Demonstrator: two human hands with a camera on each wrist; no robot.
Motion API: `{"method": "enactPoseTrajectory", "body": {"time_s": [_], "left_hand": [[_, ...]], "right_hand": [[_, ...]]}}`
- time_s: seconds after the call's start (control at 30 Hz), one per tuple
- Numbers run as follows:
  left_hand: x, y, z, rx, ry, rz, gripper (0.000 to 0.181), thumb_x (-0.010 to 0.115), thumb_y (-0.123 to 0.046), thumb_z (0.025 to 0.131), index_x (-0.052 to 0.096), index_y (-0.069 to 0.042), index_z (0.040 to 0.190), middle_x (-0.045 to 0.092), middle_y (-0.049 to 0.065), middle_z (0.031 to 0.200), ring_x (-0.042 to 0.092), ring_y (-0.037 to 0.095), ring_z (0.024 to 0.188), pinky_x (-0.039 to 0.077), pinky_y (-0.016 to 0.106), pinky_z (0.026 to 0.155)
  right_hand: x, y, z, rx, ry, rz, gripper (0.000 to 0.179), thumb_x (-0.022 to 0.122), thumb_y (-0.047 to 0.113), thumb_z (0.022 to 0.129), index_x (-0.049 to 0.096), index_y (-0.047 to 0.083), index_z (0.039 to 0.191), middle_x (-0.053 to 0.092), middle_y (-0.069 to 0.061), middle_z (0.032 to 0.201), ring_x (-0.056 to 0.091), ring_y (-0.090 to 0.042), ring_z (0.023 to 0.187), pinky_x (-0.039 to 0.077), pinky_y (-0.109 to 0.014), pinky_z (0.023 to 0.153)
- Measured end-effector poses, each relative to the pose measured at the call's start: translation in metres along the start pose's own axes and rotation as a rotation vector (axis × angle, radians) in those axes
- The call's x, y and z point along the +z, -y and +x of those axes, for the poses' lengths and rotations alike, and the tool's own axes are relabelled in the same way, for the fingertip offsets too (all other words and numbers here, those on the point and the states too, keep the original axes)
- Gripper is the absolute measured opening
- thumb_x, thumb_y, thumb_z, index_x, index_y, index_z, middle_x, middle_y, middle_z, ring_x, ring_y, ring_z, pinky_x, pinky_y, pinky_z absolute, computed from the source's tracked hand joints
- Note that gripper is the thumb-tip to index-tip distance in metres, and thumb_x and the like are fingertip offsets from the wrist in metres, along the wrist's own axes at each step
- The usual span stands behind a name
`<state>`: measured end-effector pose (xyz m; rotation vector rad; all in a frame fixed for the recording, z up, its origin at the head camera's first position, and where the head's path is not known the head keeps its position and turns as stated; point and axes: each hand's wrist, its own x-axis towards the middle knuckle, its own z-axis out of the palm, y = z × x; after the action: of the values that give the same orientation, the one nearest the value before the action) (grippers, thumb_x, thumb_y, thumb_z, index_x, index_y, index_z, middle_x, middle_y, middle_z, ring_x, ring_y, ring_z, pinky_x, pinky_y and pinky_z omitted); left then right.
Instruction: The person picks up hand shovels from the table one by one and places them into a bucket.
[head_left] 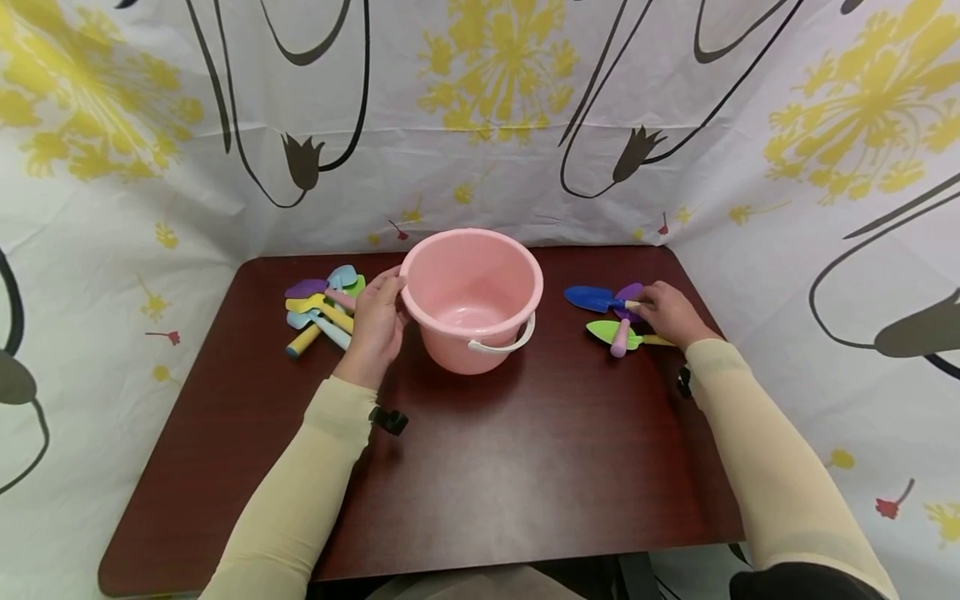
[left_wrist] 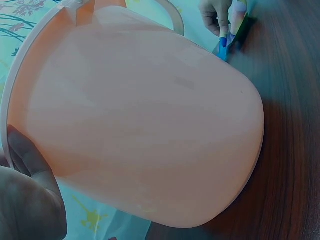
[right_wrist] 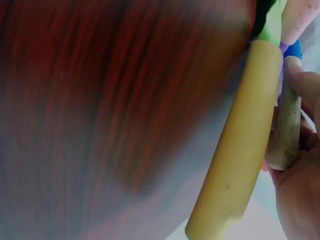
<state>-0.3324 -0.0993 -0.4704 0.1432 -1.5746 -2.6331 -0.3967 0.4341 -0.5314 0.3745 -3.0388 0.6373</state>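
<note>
A pink plastic bucket point(head_left: 468, 346) with a white handle point(head_left: 504, 346) stands upright at the table's middle back. My left hand point(head_left: 377, 321) grips its rim from the left; the left wrist view shows the thumb against the bucket's wall point(left_wrist: 140, 115). Over on the right, my right hand point(head_left: 669, 312) pinches the pale wooden handle point(right_wrist: 286, 125) of a blue toy trowel point(head_left: 590, 298). Just below that hand lies a green trowel point(head_left: 602, 330) with a yellow handle point(right_wrist: 239, 135). A pink-handled purple shovel point(head_left: 620, 339) lies under the blue trowel, partly hidden.
Left of the bucket is a pile of several toy garden tools, among them a yellow fork point(head_left: 311, 303), a purple one point(head_left: 305, 288) and a light blue shovel point(head_left: 342, 276). The dark wooden table point(head_left: 525, 475) meets patterned cloth point(head_left: 390, 183) at its back.
</note>
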Motion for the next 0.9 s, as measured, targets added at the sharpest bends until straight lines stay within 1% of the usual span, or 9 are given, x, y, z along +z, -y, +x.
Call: {"method": "enactPoseTrajectory", "body": {"time_s": [0.3,0.43,0.6,0.73,0.9], "left_hand": [[-0.001,0.0,0.001,-0.003,0.002,0.002,0.031,0.063,-0.019,0.113,0.073,-0.004,0.138,0.071,0.013,0.138,0.071,0.025,0.114,0.062,0.034,0.091],[-0.001,0.0,0.001,0.002,0.003,-0.005,0.03,0.063,-0.018,0.113,0.073,-0.005,0.138,0.071,0.013,0.138,0.071,0.024,0.111,0.063,0.034,0.089],[-0.001,0.0,0.001,0.004,0.004,-0.008,0.03,0.063,-0.018,0.113,0.074,-0.004,0.137,0.071,0.014,0.138,0.071,0.024,0.11,0.062,0.034,0.089],[-0.001,0.001,0.001,0.003,0.004,-0.01,0.029,0.063,-0.017,0.112,0.074,-0.004,0.136,0.072,0.013,0.136,0.071,0.023,0.109,0.062,0.033,0.087],[-0.001,0.0,0.001,0.0,0.011,-0.019,0.029,0.064,-0.017,0.112,0.073,-0.004,0.136,0.071,0.013,0.136,0.071,0.023,0.11,0.062,0.033,0.088]], "right_hand": [[-0.001,0.008,-0.005,0.028,-0.016,0.067,0.031,0.067,0.02,0.113,0.072,-0.007,0.126,0.061,-0.024,0.113,0.06,-0.04,0.102,0.052,-0.058,0.091],[-0.003,0.012,-0.007,0.05,-0.024,0.086,0.035,0.067,0.027,0.113,0.073,-0.005,0.126,0.062,-0.022,0.115,0.062,-0.039,0.104,0.054,-0.057,0.091],[-0.011,0.024,-0.009,0.062,-0.034,0.122,0.04,0.065,0.035,0.114,0.075,-0.002,0.125,0.064,-0.021,0.118,0.061,-0.037,0.103,0.053,-0.053,0.088],[-0.017,0.034,-0.009,0.043,-0.057,0.135,0.039,0.065,0.037,0.114,0.076,0.001,0.126,0.065,-0.018,0.121,0.061,-0.035,0.104,0.051,-0.053,0.088],[-0.025,0.049,-0.008,0.002,-0.113,0.149,0.035,0.066,0.033,0.114,0.077,0.001,0.122,0.064,-0.015,0.115,0.059,-0.032,0.1,0.049,-0.05,0.086]]}}
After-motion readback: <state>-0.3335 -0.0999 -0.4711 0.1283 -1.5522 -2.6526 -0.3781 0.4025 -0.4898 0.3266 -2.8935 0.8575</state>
